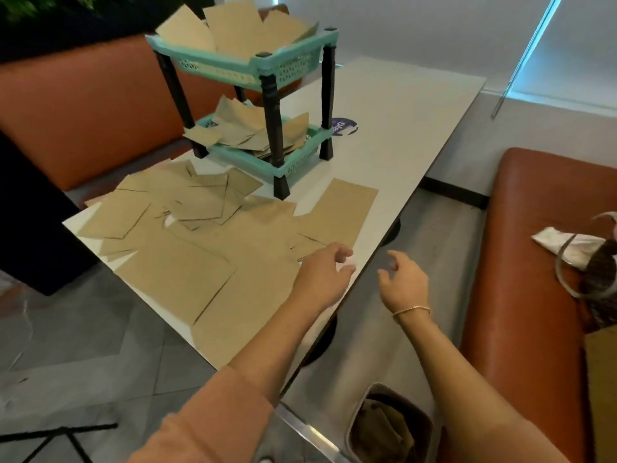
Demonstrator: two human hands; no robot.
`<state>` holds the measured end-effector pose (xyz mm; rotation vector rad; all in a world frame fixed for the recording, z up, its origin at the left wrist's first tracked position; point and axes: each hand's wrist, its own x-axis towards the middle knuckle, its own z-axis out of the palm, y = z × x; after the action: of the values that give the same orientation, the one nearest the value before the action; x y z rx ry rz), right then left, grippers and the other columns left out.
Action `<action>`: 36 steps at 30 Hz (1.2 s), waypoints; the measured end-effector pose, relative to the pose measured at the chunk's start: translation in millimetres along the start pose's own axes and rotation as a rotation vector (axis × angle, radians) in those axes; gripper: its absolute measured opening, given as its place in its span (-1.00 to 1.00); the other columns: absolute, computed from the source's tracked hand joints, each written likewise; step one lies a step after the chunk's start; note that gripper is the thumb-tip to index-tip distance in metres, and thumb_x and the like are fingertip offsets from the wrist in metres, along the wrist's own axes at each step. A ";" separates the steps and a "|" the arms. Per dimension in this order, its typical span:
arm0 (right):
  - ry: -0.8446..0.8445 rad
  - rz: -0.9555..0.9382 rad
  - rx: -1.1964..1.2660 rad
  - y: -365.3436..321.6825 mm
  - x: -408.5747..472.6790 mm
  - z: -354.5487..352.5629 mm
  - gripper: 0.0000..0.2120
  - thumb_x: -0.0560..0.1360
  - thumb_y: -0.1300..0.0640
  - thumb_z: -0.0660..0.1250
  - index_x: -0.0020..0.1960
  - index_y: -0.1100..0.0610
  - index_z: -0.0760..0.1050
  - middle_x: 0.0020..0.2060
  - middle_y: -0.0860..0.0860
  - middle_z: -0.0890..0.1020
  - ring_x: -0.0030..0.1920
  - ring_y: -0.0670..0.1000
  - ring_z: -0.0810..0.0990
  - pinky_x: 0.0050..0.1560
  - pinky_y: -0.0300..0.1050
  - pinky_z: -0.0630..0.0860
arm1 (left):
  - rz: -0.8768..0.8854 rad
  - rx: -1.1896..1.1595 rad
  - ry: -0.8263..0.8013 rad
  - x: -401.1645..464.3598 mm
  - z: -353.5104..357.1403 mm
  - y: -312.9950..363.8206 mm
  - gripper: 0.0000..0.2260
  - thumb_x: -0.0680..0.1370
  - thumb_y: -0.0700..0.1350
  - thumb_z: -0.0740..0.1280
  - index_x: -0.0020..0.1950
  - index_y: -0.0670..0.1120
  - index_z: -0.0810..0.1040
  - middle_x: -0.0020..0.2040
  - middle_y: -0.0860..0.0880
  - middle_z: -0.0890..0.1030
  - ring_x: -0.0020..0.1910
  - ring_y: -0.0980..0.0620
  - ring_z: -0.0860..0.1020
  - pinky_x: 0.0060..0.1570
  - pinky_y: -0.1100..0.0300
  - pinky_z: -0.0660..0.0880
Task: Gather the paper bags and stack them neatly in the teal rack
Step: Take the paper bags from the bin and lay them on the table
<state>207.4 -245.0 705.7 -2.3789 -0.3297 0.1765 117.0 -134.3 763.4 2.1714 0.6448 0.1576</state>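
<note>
Both hands empty (fingers loose): left hand (325, 267), right hand (402, 279).

a white table (400, 105) stands btwn two orange-brown upholstered benches (83, 105), w/ a round purple sticker (345, 126) on its top. a patterned bag (597, 272) w/ grey straps lies on the right bench; a bin (390, 426) sits on the grey floor below.

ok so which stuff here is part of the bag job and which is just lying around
Job: loose paper bags on the white table; teal rack, both tiers holding bags.

Lying about: round sticker, handbag on the orange seat, floor bin.
</note>
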 end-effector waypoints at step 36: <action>0.319 0.528 0.532 -53.1 50.0 -7.9 -0.83 0.51 0.17 0.31 0.05 0.24 0.46 -0.12 0.16 0.54 -0.44 0.03 0.50 -0.60 -0.25 0.47 | 0.036 0.144 -0.322 47.3 -72.7 -29.7 -0.49 0.43 -0.09 0.45 0.34 -0.09 0.38 0.28 -0.08 0.48 0.23 -0.06 0.45 0.05 0.24 0.38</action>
<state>247.0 -198.1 745.8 -1.8713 0.4522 0.1052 122.2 -44.8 781.9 2.2797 0.4440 -0.2229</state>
